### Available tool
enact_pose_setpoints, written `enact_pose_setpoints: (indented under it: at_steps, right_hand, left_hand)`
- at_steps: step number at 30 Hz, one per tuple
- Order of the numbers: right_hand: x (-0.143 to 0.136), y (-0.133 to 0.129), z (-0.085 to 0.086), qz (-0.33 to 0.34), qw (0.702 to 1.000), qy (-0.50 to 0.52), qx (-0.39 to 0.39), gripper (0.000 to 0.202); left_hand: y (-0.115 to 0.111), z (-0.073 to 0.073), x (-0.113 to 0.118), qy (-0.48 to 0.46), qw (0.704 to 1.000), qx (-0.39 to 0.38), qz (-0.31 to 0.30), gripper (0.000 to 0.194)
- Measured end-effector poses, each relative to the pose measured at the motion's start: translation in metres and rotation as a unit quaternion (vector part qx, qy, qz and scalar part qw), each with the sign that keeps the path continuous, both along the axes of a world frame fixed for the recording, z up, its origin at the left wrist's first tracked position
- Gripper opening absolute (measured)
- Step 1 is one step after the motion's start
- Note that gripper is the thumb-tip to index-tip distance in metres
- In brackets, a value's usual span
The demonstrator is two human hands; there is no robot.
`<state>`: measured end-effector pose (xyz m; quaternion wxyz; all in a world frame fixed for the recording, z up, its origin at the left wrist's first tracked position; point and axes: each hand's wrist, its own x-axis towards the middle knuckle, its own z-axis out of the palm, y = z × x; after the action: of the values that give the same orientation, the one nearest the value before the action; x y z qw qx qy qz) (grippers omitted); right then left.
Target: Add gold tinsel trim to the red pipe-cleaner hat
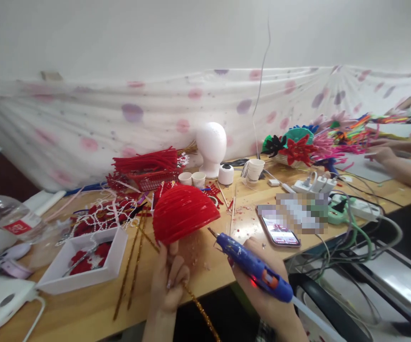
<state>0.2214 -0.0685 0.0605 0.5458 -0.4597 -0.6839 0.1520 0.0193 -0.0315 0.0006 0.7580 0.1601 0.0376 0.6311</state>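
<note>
My left hand (pixel 172 275) holds a red ribbed dome (pixel 184 213) by its lower left rim, its open side tilted down to the right. A gold glittery stem (pixel 201 309) runs from the curled fingers of that hand toward the bottom edge. My right hand (pixel 262 285) is wrapped round a blue glue gun (pixel 253 266) with a small red light. The gun's nozzle points up and left, a little apart from the dome's right rim. Two more gold stems (pixel 130 266) lie on the wooden table (pixel 95 313) to the left.
A white foam head (pixel 211 145) stands behind the dome beside paper cups (pixel 254 169). An open white box (pixel 84 280) with red pieces is at left, near a bottle (pixel 6 216). A phone (pixel 279 227) and power strips (pixel 355 206) lie right. Another person's hands (pixel 387 154) are far right.
</note>
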Motion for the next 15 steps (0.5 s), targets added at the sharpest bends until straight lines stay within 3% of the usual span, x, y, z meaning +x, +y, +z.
enact_pose_setpoints:
  at_steps: [7, 15]
  right_hand:
    - [-0.004, -0.003, 0.001, 0.017, 0.997, -0.076, 0.029, 0.023]
    - [0.003, -0.005, -0.001, -0.026, 0.996, -0.088, -0.002, 0.025]
  left_hand:
    - [0.003, 0.027, 0.043, 0.116, 0.985, -0.115, 0.053, 0.026]
    - [0.009, 0.039, 0.052, 0.1, 0.993, -0.063, -0.014, 0.042]
